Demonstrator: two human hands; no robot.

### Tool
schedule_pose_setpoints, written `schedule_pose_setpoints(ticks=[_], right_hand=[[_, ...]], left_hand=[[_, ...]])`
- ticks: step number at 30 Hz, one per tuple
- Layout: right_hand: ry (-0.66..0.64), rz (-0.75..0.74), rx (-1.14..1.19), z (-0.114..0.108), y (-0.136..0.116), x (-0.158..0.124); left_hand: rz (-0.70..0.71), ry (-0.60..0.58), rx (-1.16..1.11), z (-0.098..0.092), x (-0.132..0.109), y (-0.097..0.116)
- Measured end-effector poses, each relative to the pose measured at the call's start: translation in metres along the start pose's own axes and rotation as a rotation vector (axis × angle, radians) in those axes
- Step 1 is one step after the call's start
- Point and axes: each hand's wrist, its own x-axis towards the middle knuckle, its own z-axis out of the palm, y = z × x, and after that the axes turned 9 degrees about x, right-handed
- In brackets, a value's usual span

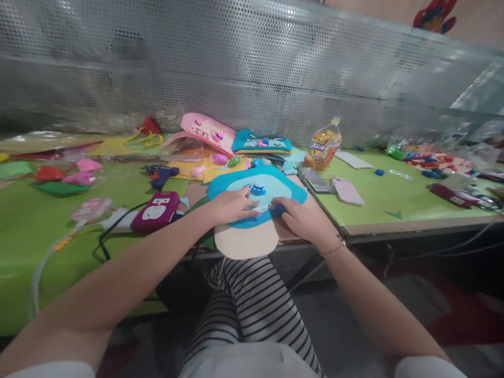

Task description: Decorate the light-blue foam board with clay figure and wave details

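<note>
A blue felt shape (275,186) with a lighter blue face and small round blue pieces lies on a beige felt piece (248,241) at the table's near edge. My left hand (232,206) rests on its left part, fingers curled and pressing down near the pale blue centre. My right hand (301,218) lies on its lower right edge, fingers bent and pinching a small dark blue bit against the felt. A thin bracelet circles my right wrist.
A blue glue gun (159,173), a magenta box (155,211) and a pink pouch (91,209) lie to the left on the green table (39,220). Finished pink (208,131) and blue (262,143) felt pieces sit behind. A plastic bottle (323,147) stands right. Perforated metal wall behind.
</note>
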Motion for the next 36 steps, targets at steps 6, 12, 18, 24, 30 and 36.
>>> schedule_pose_setpoints(ticks=[6,12,18,24,30,36], right_hand=[[0.094,-0.05,-0.071,0.009,0.007,0.0],[-0.013,-0.139,-0.196,0.017,0.01,-0.001],[-0.031,-0.071,-0.049,0.006,0.007,0.0],[0.015,0.001,0.078,0.005,0.01,0.0],[-0.045,-0.124,-0.14,0.017,0.008,-0.003],[-0.075,-0.083,-0.144,0.002,-0.001,-0.003]], left_hand=[[-0.004,-0.014,-0.011,0.001,0.001,-0.001],[0.018,-0.007,0.021,0.0,0.001,-0.001],[0.019,-0.015,0.017,-0.003,0.001,0.0],[0.019,-0.027,-0.002,-0.002,0.0,-0.001],[0.001,-0.024,0.029,-0.003,-0.001,0.001],[0.001,-0.008,0.033,-0.001,-0.001,0.002]])
